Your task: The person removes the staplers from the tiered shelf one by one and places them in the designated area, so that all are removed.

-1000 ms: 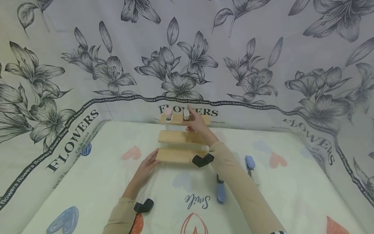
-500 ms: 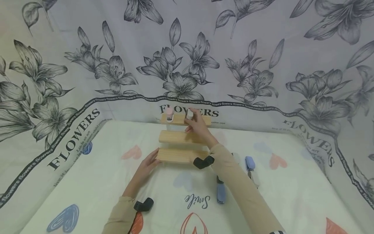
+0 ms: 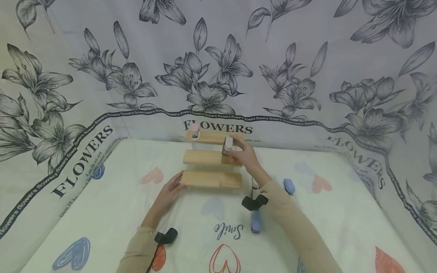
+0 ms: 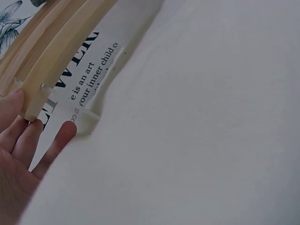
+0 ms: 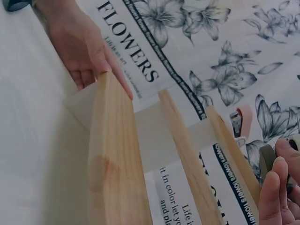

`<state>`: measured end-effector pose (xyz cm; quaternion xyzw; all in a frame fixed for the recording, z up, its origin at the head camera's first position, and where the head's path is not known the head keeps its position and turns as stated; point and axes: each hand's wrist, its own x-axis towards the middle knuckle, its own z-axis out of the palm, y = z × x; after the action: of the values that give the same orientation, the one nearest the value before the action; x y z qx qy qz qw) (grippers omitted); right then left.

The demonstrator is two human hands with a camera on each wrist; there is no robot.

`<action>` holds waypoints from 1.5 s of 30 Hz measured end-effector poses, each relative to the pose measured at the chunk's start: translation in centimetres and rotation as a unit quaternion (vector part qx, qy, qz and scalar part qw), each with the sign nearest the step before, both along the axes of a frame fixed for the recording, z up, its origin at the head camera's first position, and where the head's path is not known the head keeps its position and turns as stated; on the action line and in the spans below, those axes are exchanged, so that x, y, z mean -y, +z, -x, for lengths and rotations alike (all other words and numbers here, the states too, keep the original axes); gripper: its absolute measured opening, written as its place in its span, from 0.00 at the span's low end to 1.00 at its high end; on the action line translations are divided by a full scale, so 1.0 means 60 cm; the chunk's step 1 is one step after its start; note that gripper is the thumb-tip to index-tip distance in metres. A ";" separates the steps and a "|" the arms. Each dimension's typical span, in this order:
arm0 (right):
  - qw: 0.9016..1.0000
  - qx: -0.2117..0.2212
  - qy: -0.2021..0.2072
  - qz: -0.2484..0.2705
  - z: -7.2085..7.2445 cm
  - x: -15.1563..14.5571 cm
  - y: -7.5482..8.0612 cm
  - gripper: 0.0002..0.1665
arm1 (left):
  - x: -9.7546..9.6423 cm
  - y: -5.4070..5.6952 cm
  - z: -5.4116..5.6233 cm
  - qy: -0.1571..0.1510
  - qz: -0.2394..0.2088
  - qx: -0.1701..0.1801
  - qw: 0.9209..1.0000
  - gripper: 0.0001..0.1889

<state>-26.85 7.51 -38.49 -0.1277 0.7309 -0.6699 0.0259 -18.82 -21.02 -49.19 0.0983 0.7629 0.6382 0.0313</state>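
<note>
A wooden three-tier display shelf (image 3: pixel 211 179) stands at the back of the cloth. My left hand (image 3: pixel 169 191) holds its lowest board at the left end; in the left wrist view the thumb lies on the wood, with fingers (image 4: pixel 29 140) along the board's end. My right hand (image 3: pixel 246 154) pinches a small white-and-dark stapler (image 3: pixel 227 146) between thumb and fingers, before the right part of the upper boards. In the right wrist view the stapler's dark rounded end (image 5: pixel 267 158) shows past the fingertips. A pink stapler (image 3: pixel 195 131) stands at the left of the top board.
Blue staplers lie on the cloth right of the shelf, one nearer (image 3: pixel 256 222) and one farther back (image 3: pixel 289 185). A white-and-dark item (image 3: pixel 254 185) is partly covered by the right wrist. A flower-printed curtain (image 3: pixel 218 76) rises close behind the shelf.
My right hand has lifted the white-and-dark stapler off the top board and moved it right and toward me. The left hand keeps its place on the lowest board.
</note>
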 end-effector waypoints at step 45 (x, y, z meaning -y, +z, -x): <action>0.988 0.086 0.058 -0.113 -0.299 -0.261 -0.156 0.38 | -0.003 0.006 -0.010 -0.012 0.006 -0.033 0.999 0.29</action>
<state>-8.90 23.14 -47.83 -0.1083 0.7883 -0.5888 0.1417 -18.24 -20.87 -48.82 0.1283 0.7661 0.6297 0.0148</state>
